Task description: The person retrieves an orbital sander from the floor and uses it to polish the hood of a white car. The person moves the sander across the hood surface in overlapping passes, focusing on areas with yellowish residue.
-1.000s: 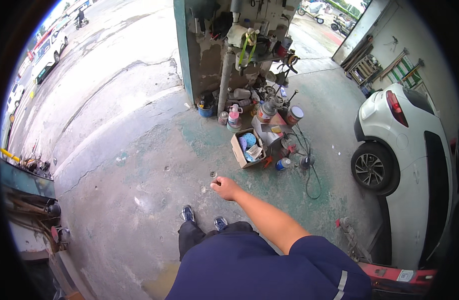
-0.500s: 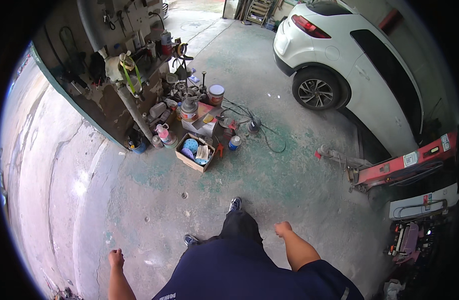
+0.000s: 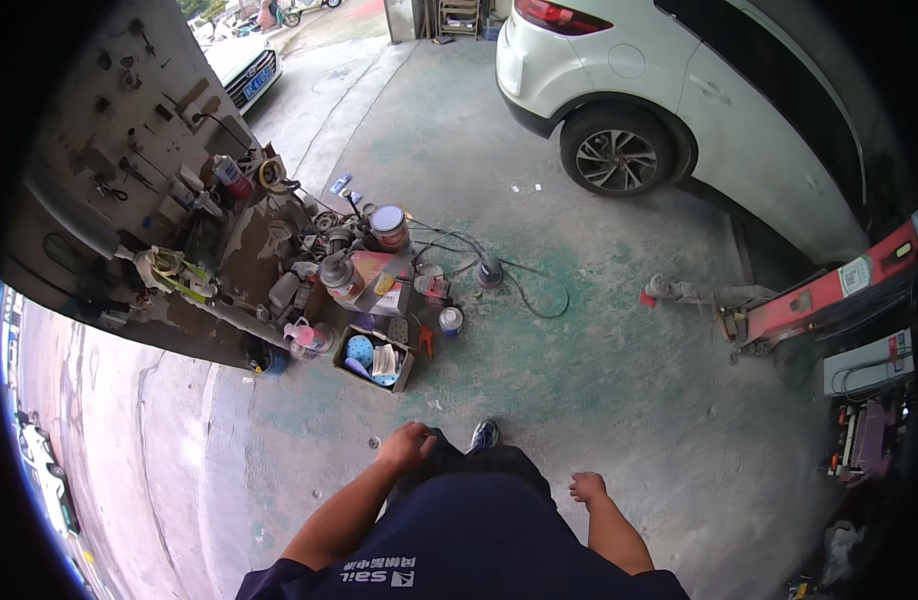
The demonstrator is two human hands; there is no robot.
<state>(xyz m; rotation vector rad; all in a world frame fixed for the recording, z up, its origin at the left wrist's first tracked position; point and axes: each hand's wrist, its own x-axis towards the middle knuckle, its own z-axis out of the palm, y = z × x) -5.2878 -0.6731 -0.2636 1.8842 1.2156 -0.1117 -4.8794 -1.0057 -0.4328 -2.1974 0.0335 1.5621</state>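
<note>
My left hand (image 3: 406, 447) is loosely closed in front of my left thigh, and I see nothing in it. Out to the right of my body hangs my right hand (image 3: 587, 488), its half-curled fingers a little apart and empty. Neither hand touches any of the goods on the floor. Closest ahead is an open cardboard box (image 3: 403, 383) with blue perforated sanding discs (image 3: 360, 349) and a pale block inside. Beside it stand a small white-and-blue can (image 3: 451, 320) and an orange-red tool (image 3: 426, 342). A corded power tool (image 3: 489, 272) lies farther off.
Paint cans (image 3: 389, 228) and bottles crowd the foot of a tool-hung wall (image 3: 129, 110) at left. A power cord (image 3: 549, 312) loops over the concrete floor. At right are a white car (image 3: 619, 70) and a red lift post (image 3: 829, 292) with its arm (image 3: 699, 290) low across the floor.
The box and cans are closer to me, and the view has turned. My left hand has swung from far left to in front of my thigh; my right hand sits slightly lower.
</note>
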